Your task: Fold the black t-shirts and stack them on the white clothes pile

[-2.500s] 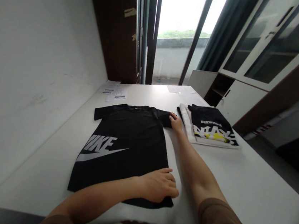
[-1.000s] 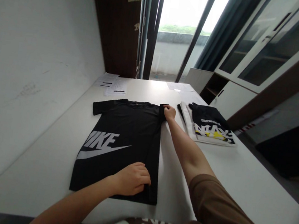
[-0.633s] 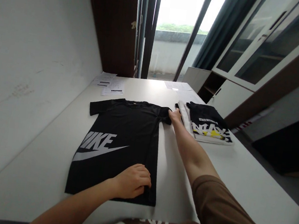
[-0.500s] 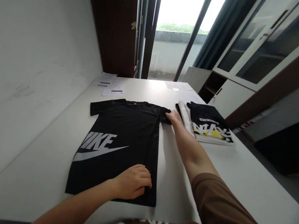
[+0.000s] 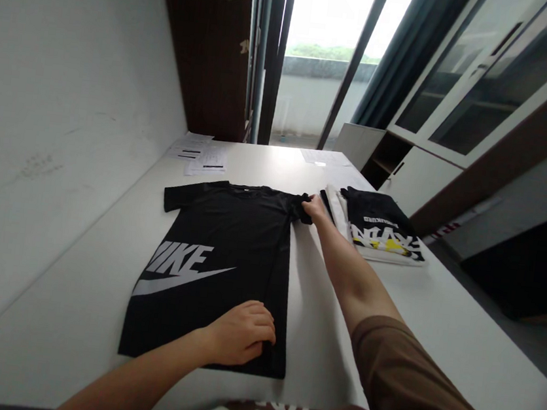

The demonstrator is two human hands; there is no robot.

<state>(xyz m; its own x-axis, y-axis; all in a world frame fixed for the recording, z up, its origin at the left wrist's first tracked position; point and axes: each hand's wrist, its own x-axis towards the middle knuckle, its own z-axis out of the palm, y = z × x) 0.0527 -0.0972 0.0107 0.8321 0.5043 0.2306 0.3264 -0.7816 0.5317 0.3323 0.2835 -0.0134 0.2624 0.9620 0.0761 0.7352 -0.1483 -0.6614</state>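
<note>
A black T-shirt [image 5: 231,226] with a grey brand print lies spread on the white table [image 5: 69,300], collar at the far side. My right hand [image 5: 313,208] reaches out to the sleeve on the right and is closed on it, bunching the cloth. Near the lower right of the shirt, my left hand [image 5: 244,333] rests on the fabric with curled fingers, closed on the cloth; its fingertips are partly hidden. A faint lengthwise crease runs through the shirt between the two hands.
A stack of folded shirts [image 5: 381,217], the top one black with white and yellow print, lies right of my right forearm. Paper sheets [image 5: 207,161] lie at the far left of the table, beside the wall [image 5: 67,109]. A cabinet [image 5: 424,183] stands beyond the right edge.
My right hand has shifted very slightly left, and the sleeve in it looks more bunched. My left hand stays almost where it was.
</note>
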